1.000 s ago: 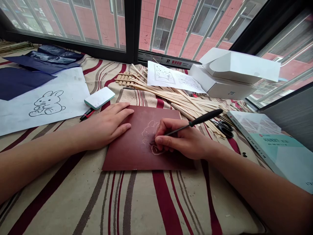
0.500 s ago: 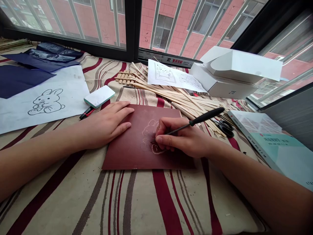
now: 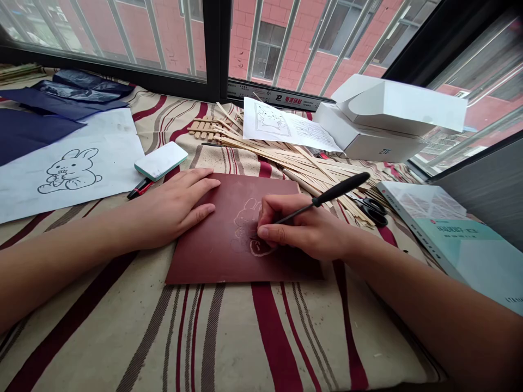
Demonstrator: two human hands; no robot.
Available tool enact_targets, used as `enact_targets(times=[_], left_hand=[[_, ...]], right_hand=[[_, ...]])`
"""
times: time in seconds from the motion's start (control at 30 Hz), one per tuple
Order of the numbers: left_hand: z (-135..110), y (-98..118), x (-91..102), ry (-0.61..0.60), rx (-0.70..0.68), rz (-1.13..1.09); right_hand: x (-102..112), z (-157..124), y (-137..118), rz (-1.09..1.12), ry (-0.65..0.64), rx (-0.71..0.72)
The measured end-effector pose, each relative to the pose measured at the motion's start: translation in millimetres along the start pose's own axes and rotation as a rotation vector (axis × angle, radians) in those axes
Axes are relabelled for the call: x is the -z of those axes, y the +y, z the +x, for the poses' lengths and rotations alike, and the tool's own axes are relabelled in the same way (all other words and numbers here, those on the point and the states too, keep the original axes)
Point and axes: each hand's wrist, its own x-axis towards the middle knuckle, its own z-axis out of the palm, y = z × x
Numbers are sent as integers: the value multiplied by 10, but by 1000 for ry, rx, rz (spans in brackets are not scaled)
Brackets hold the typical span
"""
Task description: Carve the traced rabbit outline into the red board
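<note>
Maroon scratch card (image 3: 204, 250) near the middle of the striped cloth (image 3: 245, 337), left hand (image 3: 171, 206) spread wide on it, right hand (image 3: 302, 228) closed narrowly on a black stylus (image 3: 341, 189) at the rabbit outline (image 3: 244, 215), apparently mid-trace, next stroke wanting to follow that line; bamboo strips (image 3: 294, 158) beyond.

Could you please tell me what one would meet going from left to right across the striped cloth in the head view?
White sheet with a rabbit drawing, white-and-teal block, dark red board, black scissors, teal-and-white book.
</note>
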Motion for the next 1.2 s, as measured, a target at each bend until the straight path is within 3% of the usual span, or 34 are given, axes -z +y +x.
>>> enact_targets(times=[0.57,0.77,1.07,1.2], left_hand=[[9,-1,3,-4,6,-14],[16,58,67,-58,58,-17],[5,26,35,-31,40,-14],[-6,-5,5,-19,35,-13]], right_hand=[[42,-3,4,12,-31,10],[47,1,-2,35,-34,-8],[44,0,-11,183,-31,-104],[-23,-23,10,275,31,-147]])
